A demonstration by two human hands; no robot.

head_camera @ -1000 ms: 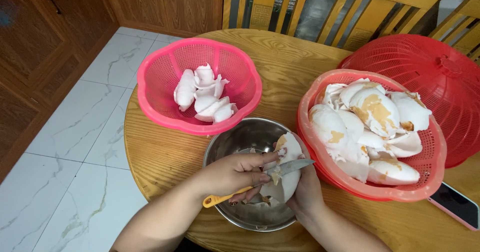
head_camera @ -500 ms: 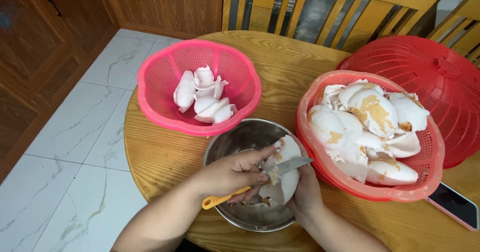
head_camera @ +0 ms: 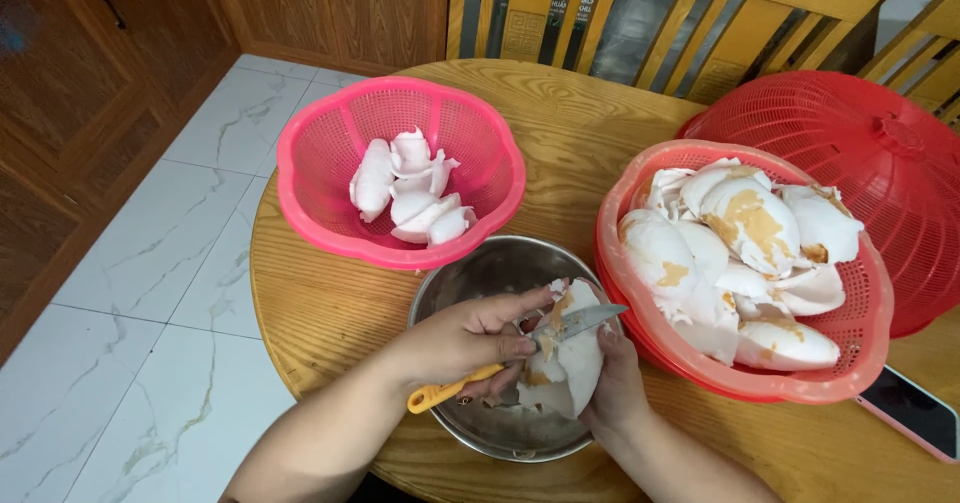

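My left hand [head_camera: 470, 338] grips a knife [head_camera: 575, 323] with a yellow handle, its blade lying across a white coconut piece [head_camera: 578, 358] with brown skin patches. Under that piece is my right hand [head_camera: 615, 388], cupping it from below. Both hands are over a steel bowl [head_camera: 470, 278] that holds peelings. To the right stands a red basket [head_camera: 850, 363] piled with unpeeled white pieces [head_camera: 745, 228]. At the back left a pink basket [head_camera: 320, 153] holds clean white pieces [head_camera: 410, 188].
A round wooden table [head_camera: 330, 303] carries everything. A red mesh food cover [head_camera: 850, 133] lies at the far right. A phone [head_camera: 915, 413] sits at the right edge. Wooden chairs [head_camera: 760, 3] stand behind, and tiled floor [head_camera: 130, 293] lies to the left.
The knife blade has shifted slightly along the coconut piece, and my hands have turned a little. The baskets and bowl have stayed put.
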